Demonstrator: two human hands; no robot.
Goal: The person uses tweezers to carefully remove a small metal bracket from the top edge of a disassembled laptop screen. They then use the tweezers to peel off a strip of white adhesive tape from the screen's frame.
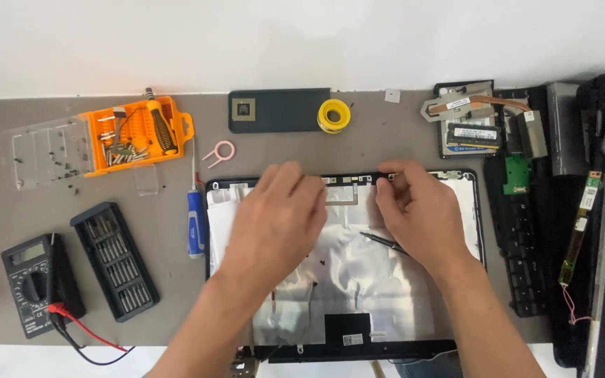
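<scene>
Both forearms are reaching in over the laptop lid shell [456, 210], lying flat on the table [386, 133] so its top edge is easy to get at. Left hand [281, 217] is resting on it, fingers loosely curled, holding nothing visible. Right hand [418, 210] is pinching at that edge, a thin black tool [381, 241] tucked under the palm. Blue-handled screwdriver [195, 222] is sitting just left of the left hand.

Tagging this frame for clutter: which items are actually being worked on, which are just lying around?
In hand:
left hand and right hand on the top edge of the laptop lid shell

Lying about:
multimeter
bit tray
orange screw box
blue screwdriver
yellow tape roll
memory modules
</scene>
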